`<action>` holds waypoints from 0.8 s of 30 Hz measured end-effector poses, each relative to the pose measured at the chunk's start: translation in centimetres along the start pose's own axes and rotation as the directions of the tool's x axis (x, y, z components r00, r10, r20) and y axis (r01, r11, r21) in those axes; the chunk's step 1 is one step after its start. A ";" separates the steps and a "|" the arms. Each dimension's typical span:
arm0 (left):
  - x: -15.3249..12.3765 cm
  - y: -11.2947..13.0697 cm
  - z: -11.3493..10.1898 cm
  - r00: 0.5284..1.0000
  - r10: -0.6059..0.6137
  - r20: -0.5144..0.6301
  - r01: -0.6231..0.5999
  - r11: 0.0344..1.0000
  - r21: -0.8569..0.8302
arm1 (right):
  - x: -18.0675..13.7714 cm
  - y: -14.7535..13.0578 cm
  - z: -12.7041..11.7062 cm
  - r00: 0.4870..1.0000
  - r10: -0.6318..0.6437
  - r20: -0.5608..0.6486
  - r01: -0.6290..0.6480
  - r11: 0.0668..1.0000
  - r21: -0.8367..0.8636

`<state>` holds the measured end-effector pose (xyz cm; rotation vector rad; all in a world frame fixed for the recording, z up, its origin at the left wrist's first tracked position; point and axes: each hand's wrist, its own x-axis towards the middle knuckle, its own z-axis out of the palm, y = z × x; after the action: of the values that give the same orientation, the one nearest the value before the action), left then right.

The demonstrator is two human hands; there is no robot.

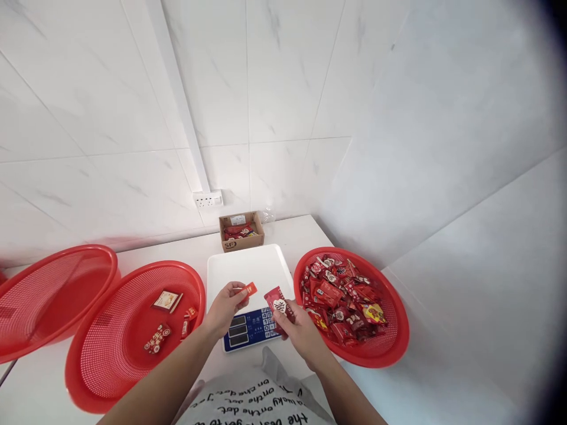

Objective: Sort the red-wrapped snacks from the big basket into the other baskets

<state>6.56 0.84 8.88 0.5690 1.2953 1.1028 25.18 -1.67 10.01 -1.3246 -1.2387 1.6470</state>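
My left hand (229,307) pinches a small orange-red wrapped packet (250,288) above the white weighing scale (248,265). Between the fingers of my right hand (297,327) is a dark red candy packet (277,301) with a white heart-shaped label, held over the scale's blue keypad (252,332). To the right stands a red mesh basket (398,330) heaped with red candy packets (341,295). A second red basket (101,336) on the left holds a cream-and-brown packet (168,300), a red-and-white packet (157,339) and small red ones (188,321) near its right side.
Behind the scale, a cardboard box (241,242) with red packets inside stands against the tiled wall, clear plastic (267,215) beside it. Another red basket (57,295) is at far left, close to the second one. A power socket (208,199) is on the wall.
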 end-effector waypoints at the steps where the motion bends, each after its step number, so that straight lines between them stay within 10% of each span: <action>1: 0.6 -0.3 -0.4 1.000 0.006 -0.024 -0.006 1.000 -0.007 | 0.1 0.3 0.0 1.000 0.012 0.005 -0.012 1.000 -0.007; 7: 0.4 -0.9 -1.0 0.997 0.022 -0.076 -0.008 0.983 0.184 | 0.1 0.4 0.4 0.998 0.038 0.044 -0.037 0.999 -0.021; 16: -3.1 -0.1 1.0 0.947 -0.019 0.321 -0.091 0.942 0.324 | -0.2 0.3 0.9 0.975 -0.030 0.221 0.060 0.990 -0.127; 24: -4.4 1.9 1.6 0.909 0.030 0.416 -0.145 0.958 0.247 | -0.8 -0.3 0.8 0.930 0.180 0.319 -0.265 0.932 0.247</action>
<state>7.91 -1.92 12.92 1.0186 1.0615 0.8207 24.62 -2.48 10.61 -1.1016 -0.9812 2.1585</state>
